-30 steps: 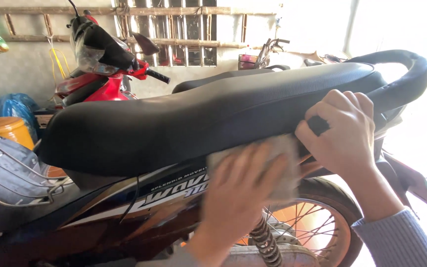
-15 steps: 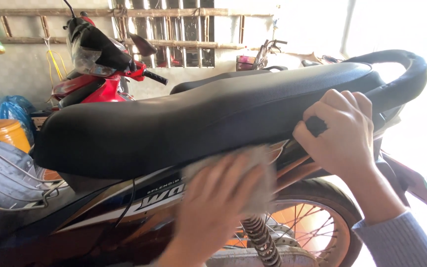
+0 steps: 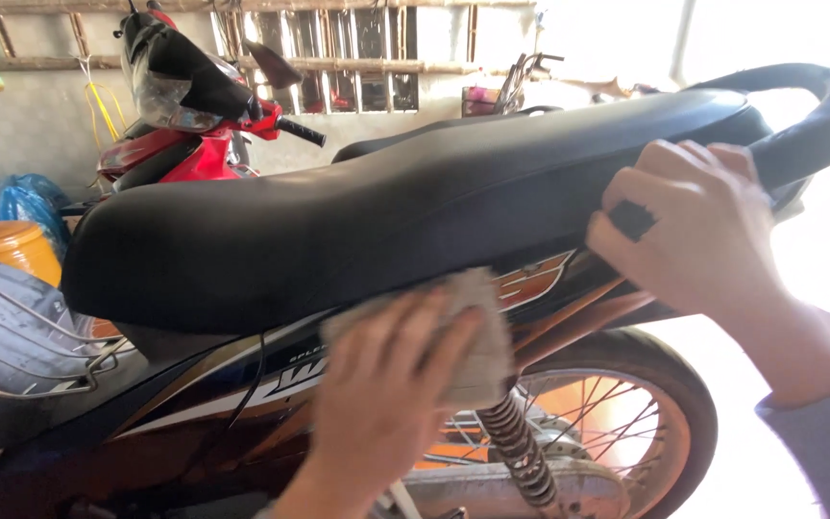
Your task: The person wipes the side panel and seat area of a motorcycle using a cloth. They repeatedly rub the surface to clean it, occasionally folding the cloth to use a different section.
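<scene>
Below the black seat (image 3: 386,221), the left hand (image 3: 386,394) presses a grey cloth (image 3: 477,336) flat against the side panel (image 3: 271,384), its fingers spread a little over the cloth. At the rear of the seat, the right hand (image 3: 694,231) grips the seat edge with fingers curled, just in front of the black grab rail (image 3: 809,115). Under the seat stand the spring (image 3: 516,447) and the spoked wheel (image 3: 626,423), a wire basket (image 3: 21,336) hangs before the seat, and a red motorbike (image 3: 194,106) stands behind it.
</scene>
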